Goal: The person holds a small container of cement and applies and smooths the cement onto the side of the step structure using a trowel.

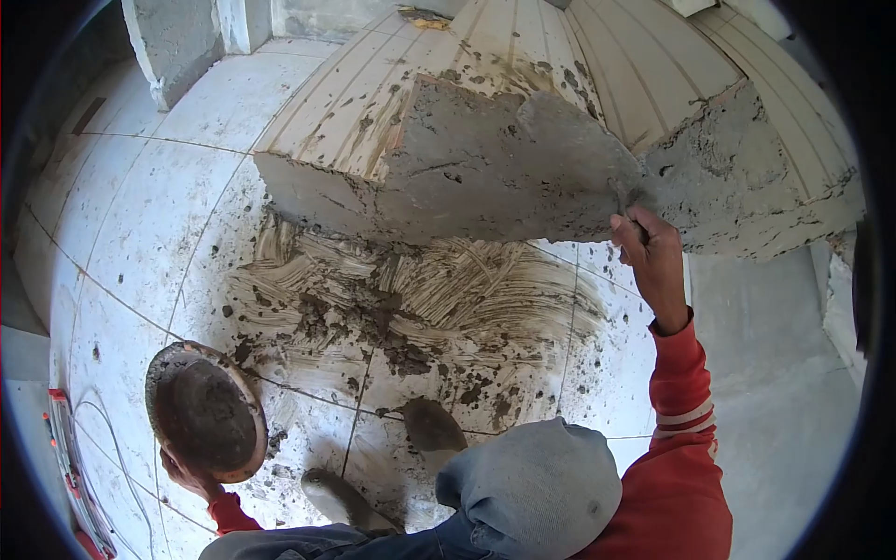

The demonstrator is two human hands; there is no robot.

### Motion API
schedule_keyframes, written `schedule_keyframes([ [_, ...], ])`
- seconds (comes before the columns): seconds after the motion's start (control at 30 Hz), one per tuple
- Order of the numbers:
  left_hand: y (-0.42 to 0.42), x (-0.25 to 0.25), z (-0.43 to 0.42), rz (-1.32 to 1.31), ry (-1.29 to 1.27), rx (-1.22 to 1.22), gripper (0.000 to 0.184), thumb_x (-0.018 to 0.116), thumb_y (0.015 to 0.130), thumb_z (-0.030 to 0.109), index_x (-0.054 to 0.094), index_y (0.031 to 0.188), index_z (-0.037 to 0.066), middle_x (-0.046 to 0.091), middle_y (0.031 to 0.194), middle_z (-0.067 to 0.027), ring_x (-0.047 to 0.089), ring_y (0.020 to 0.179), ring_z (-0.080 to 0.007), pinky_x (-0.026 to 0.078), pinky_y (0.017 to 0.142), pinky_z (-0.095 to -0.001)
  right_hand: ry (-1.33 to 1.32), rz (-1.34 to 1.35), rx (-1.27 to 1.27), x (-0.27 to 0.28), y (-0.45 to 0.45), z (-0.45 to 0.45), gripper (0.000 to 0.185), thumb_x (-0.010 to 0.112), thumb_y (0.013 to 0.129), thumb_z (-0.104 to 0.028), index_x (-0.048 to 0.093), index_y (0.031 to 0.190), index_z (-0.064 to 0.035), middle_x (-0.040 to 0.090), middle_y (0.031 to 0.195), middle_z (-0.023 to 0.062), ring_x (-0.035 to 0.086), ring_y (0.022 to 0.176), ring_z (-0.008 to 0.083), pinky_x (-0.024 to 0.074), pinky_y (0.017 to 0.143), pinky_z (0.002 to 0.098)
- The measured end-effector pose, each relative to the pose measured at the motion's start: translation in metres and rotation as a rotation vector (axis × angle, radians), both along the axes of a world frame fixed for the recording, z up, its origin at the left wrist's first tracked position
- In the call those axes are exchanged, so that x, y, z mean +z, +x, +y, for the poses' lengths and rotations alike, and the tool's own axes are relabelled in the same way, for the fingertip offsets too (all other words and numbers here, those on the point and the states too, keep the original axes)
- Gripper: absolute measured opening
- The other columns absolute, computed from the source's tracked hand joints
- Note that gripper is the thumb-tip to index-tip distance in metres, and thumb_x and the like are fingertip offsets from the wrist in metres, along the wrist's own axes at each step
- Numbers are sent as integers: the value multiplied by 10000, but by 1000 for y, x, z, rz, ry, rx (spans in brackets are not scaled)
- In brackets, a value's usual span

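My left hand (191,474) grips the lower rim of a round pan (259,439), tilted toward me, with grey wet mortar (213,415) inside. My right hand (648,243) is closed round the handle of a trowel (638,198) pressed against the mortar-coated side face (504,173) of a stair. The trowel's blade is mostly hidden and blends with the grey coating. Above that face, the grooved beige stair treads (523,42) carry splashes of mortar. Farther right, another coated face (737,154) looks rougher.
White floor tiles (121,233) below are smeared with mortar and strewn with dropped clumps (373,322). My shoes (431,425) stand on them. A red tool with a cable (70,457) lies at far left. A concrete pillar (177,47) rises at upper left.
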State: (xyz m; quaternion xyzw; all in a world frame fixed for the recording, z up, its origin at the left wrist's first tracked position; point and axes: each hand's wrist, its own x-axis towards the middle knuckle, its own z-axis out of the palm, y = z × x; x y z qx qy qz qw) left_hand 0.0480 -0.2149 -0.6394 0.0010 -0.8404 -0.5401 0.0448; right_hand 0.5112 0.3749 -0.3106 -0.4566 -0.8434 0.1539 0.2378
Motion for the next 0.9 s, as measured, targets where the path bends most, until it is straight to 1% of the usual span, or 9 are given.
schedule_keyframes([
  [0.07, 0, 3, 2, -5, 50, -10, 587, 555, 1117, 470, 667, 1358, -53, 718, 1253, -192, 648, 1059, -283, 491, 982, -427, 133, -7, -33, 5, 6, -7, 330, 719, 1040, -223, 605, 825, -1, 578, 633, 42, 535, 551, 89, 438, 535, 292],
  [0.17, -1, -5, -3, -22, 49, 25, 581, 566, 1115, 467, 669, 1381, -39, 724, 1274, -175, 660, 1072, -279, 495, 989, -421, 127, 146, -56, 14, 24, -17, 309, 715, 1039, -204, 611, 830, -2, 541, 625, 29, 525, 562, 84, 441, 542, 293],
  [0.27, -1, -1, 0, -29, 71, 28, 589, 568, 1113, 473, 665, 1396, -35, 724, 1297, -174, 669, 1091, -275, 497, 1001, -422, 51, 86, -37, 3, 42, -27, 269, 715, 1030, -177, 624, 849, -1, 553, 638, 26, 509, 561, 79, 427, 531, 309],
  [0.33, -2, 0, 0, -50, 67, 9, 595, 564, 1114, 476, 659, 1403, -35, 724, 1299, -173, 671, 1092, -274, 499, 1001, -423, 111, -196, 0, -4, 44, -29, 223, 758, 975, -164, 646, 900, 13, 546, 653, 108, 508, 555, 188, 415, 552, 372],
  [0.43, 0, 0, 2, -41, 84, 8, 598, 552, 1117, 484, 664, 1392, -36, 728, 1279, -171, 669, 1078, -272, 498, 993, -417, 196, -319, -3, -10, 31, -18, 284, 781, 967, -211, 661, 865, 24, 541, 658, 161, 491, 557, 302, 421, 567, 409],
  [0.53, -2, -2, -2, -28, 51, -2, 601, 541, 1120, 490, 672, 1375, -38, 728, 1269, -174, 665, 1069, -275, 496, 986, -415, 153, -235, 27, 3, 31, 3, 282, 780, 969, -210, 672, 860, 27, 541, 636, 164, 488, 537, 295, 424, 558, 406],
  [0.67, -3, -5, -5, -24, 11, 9, 606, 530, 1124, 499, 678, 1359, -40, 725, 1262, -181, 660, 1065, -278, 492, 981, -418, 17, -160, -13, 28, 29, 8, 297, 753, 1005, -217, 679, 867, 35, 543, 599, 136, 466, 494, 197, 419, 539, 388],
  [0.7, -3, -5, -4, -22, 7, 9, 606, 530, 1124, 499, 678, 1359, -40, 725, 1262, -181, 660, 1065, -278, 492, 981, -418, 67, -188, 8, 29, 31, 9, 317, 738, 1022, -221, 662, 847, 32, 520, 582, 102, 455, 493, 150, 405, 527, 368],
  [0.9, -3, -3, -3, -9, 11, -8, 598, 540, 1120, 492, 680, 1361, -37, 727, 1270, -165, 658, 1072, -274, 487, 992, -420, 210, -133, -23, 27, 38, 0, 340, 737, 1025, -207, 595, 809, 14, 468, 570, 76, 417, 502, 124, 380, 518, 334],
])
